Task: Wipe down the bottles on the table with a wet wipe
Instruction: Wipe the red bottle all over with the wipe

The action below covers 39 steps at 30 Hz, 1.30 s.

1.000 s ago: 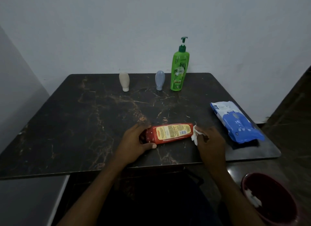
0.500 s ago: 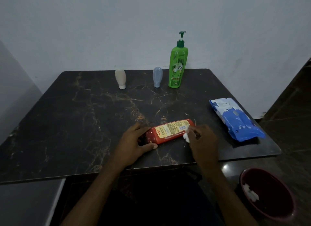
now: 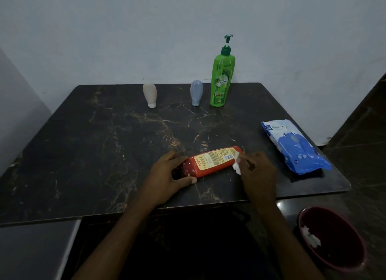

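Nearest in, low on the right off the bench edge, a dark red bin (image 3: pixel 334 256) w/ white wads inside, used wipes by the look of it.

Up onto the bench (image 3: pixel 83 154) now. Left hand (image 3: pixel 167 175) is curled round the cap end of the red bottle (image 3: pixel 213 161), thumb under, fingers over, pinning it. The bottle lies on its side near the front edge, label up, angled slightly away to the right. Right hand (image 3: pixel 258 171) has fingers bunched, pinching a crumpled wet wipe (image 3: pixel 237 165) against the bottle's base end.

Handling, my read: plastic squeeze bottle, prob light and a bit soft, so it'll dent if gripped hard, and a damp glossy label gets slippery. It'll want to roll lying down (hence the pinning hand). Best hold is where it is now, at the neck end, leaving the body free to wipe.

Right of the hands, a blue-and-white wipes pack (image 3: pixel 294 148) lies flat, well apart from the bottle; not in the way.

Far edge by the wall: beige tube (image 3: pixel 149 95) and grey-blue tube (image 3: pixel 196 93) standing cap-down, then the tall green pump bottle (image 3: pixel 222 79) just beside the grey one. Tall and narrow, tippy imo. Mid-bench between is open.
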Available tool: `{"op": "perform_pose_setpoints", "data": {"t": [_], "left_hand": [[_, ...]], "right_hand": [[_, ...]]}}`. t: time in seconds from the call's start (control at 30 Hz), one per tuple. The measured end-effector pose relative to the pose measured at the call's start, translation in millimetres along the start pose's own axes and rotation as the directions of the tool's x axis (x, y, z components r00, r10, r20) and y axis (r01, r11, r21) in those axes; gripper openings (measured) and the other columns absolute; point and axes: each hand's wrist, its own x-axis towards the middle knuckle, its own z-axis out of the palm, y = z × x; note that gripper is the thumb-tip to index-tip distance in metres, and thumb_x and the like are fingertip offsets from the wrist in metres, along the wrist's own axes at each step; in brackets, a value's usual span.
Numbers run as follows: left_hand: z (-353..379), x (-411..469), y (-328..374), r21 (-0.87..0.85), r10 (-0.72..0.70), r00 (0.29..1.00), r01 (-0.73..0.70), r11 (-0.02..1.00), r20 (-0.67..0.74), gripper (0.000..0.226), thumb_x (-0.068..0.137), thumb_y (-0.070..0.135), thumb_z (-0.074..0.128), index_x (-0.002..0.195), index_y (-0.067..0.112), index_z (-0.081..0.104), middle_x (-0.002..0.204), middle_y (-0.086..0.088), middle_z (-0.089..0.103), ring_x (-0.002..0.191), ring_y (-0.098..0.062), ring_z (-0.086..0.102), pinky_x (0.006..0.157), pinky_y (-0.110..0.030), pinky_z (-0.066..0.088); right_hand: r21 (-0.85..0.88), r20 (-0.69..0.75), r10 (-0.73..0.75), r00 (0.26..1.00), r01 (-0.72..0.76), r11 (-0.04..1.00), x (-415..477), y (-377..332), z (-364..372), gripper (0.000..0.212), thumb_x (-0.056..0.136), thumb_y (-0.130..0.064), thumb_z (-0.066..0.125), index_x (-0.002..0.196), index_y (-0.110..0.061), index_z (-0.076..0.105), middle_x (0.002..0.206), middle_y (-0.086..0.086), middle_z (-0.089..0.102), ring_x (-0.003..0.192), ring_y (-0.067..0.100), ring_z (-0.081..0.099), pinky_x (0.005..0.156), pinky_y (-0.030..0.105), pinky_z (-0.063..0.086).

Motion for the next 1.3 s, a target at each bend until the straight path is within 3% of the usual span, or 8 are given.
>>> {"op": "perform_pose_setpoints", "data": {"t": [0.2, 0.37, 0.53, 0.73, 0.87, 1.07, 1.2, 1.3], "left_hand": [[2.0, -0.5, 3.3, 0.038, -0.01, 1.0, 0.011, 0.999, -0.022, 0.068, 0.077, 0.05, 0.084, 0.136, 0.025, 0.061, 0.12, 0.015, 0.056, 0.108, -0.003, 0.053, 0.091, -0.025, 0.049], [2.8, -2.1, 4.5, 0.032, 0.002, 1.0, -0.002, 0.999, -0.024, 0.06, 0.077, 0.043, 0.085, 0.129, 0.023, 0.062, 0.119, 0.012, 0.057, 0.106, -0.005, 0.055, 0.09, -0.027, 0.051], [1.8, -1.1, 2.4, 0.021, -0.01, 1.0, 0.009, 1.0, 0.018, 0.066, 0.076, 0.049, 0.084, 0.132, 0.028, 0.058, 0.122, 0.017, 0.054, 0.11, -0.001, 0.053, 0.091, -0.022, 0.047], [1.7, -1.3, 2.7, -0.005, -0.003, 1.0, 0.003, 1.0, 0.009, 0.062, 0.075, 0.045, 0.087, 0.128, 0.032, 0.057, 0.12, 0.021, 0.052, 0.108, 0.007, 0.051, 0.085, -0.013, 0.044], [1.8, -1.1, 3.0, 0.0, -0.006, 1.0, 0.006, 1.0, 0.002, 0.062, 0.075, 0.046, 0.087, 0.128, 0.03, 0.058, 0.121, 0.019, 0.053, 0.107, 0.002, 0.053, 0.085, -0.015, 0.046], [2.8, -1.8, 4.2, 0.002, 0.047, 0.999, -0.047, 0.999, -0.027, 0.057, 0.075, 0.036, 0.089, 0.123, 0.025, 0.061, 0.115, 0.015, 0.056, 0.102, 0.001, 0.056, 0.083, -0.016, 0.046], [1.9, -2.6, 5.4, -0.002, 0.022, 1.0, -0.022, 1.0, -0.015, 0.06, 0.075, 0.04, 0.088, 0.125, 0.028, 0.057, 0.118, 0.018, 0.052, 0.105, 0.004, 0.053, 0.082, -0.011, 0.043], [1.6, -2.9, 5.9, 0.001, 0.017, 1.0, -0.017, 1.0, 0.0, 0.061, 0.076, 0.041, 0.087, 0.127, 0.029, 0.056, 0.121, 0.02, 0.05, 0.107, 0.005, 0.051, 0.083, -0.01, 0.041]], "right_hand": [[-0.021, 0.141, -0.214, 0.967, 0.219, 0.976, -53.3, -39.6, 35.1, 0.026, 0.095, -0.021, 0.061, 0.121, -0.021, 0.065, 0.118, -0.013, 0.048, 0.095, -0.006, 0.051, 0.074, 0.002, 0.041], [-0.026, 0.206, -0.351, 0.913, 0.364, 0.931, -72.8, -45.1, 46.4, 0.025, 0.097, -0.02, 0.057, 0.12, -0.019, 0.067, 0.115, -0.009, 0.051, 0.095, 0.001, 0.054, 0.082, 0.014, 0.05], [0.015, 0.118, -0.033, 0.992, 0.031, 0.999, -20.2, -16.1, 9.0, 0.016, 0.093, -0.015, 0.062, 0.109, -0.018, 0.066, 0.103, -0.008, 0.058, 0.079, -0.005, 0.056, 0.063, 0.005, 0.043], [-0.03, -0.043, 0.083, 0.996, -0.084, 0.996, 6.5, 3.7, -4.2, 0.013, 0.09, -0.01, 0.067, 0.103, -0.009, 0.066, 0.108, 0.005, 0.061, 0.078, -0.001, 0.052, 0.062, 0.007, 0.034], [0.026, 0.061, -0.008, 0.998, 0.007, 1.0, -22.8, -21.6, 16.5, 0.02, 0.094, -0.012, 0.062, 0.112, -0.021, 0.066, 0.112, -0.009, 0.056, 0.085, -0.006, 0.053, 0.063, 0.009, 0.042], [0.005, 0.207, -0.396, 0.894, 0.404, 0.915, -67.9, -46.3, 48.1, 0.028, 0.093, -0.01, 0.061, 0.12, -0.016, 0.067, 0.114, -0.009, 0.051, 0.091, 0.002, 0.056, 0.081, 0.014, 0.052], [-0.03, 0.179, -0.232, 0.956, 0.241, 0.97, -44.8, -33.8, 30.5, 0.025, 0.095, -0.014, 0.058, 0.117, -0.021, 0.066, 0.114, -0.016, 0.049, 0.088, -0.003, 0.053, 0.071, 0.008, 0.046], [-0.014, 0.046, -0.021, 0.999, 0.022, 1.0, -11.5, -12.0, 6.3, 0.012, 0.094, -0.017, 0.061, 0.104, -0.017, 0.067, 0.11, -0.001, 0.061, 0.078, -0.005, 0.054, 0.06, 0.007, 0.041]]}}
